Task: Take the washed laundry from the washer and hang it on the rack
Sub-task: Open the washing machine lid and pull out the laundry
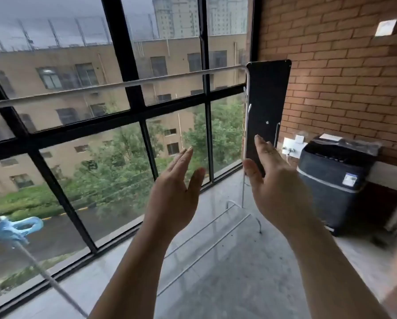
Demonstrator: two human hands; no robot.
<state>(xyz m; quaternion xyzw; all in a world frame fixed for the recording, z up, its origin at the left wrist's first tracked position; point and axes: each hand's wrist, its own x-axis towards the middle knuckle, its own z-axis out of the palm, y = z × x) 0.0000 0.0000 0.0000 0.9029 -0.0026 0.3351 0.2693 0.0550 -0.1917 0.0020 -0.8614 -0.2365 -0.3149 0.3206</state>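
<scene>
Blue peg (15, 226): at the far left we see it clipped on a pale line that slants down toward the floor.
Window (121, 54): black-framed panes behind the rack.
Rack (128, 85): white, standing just beside the window; its top rail runs left to right to an upright post, with lower rails near the floor.
Left hand (172, 194): raised, fingers straight and apart, gripping nothing.
Right hand (278, 189): raised, palm facing the left hand, fingers relaxed, gripping nothing.
Black panel (267, 100): flat, upright beside the rack's post; we cannot tell whether the right fingertips touch it.
Washer (331, 180): dark top-loader on the floor, against the brick wall (342, 77), right of both hands.
</scene>
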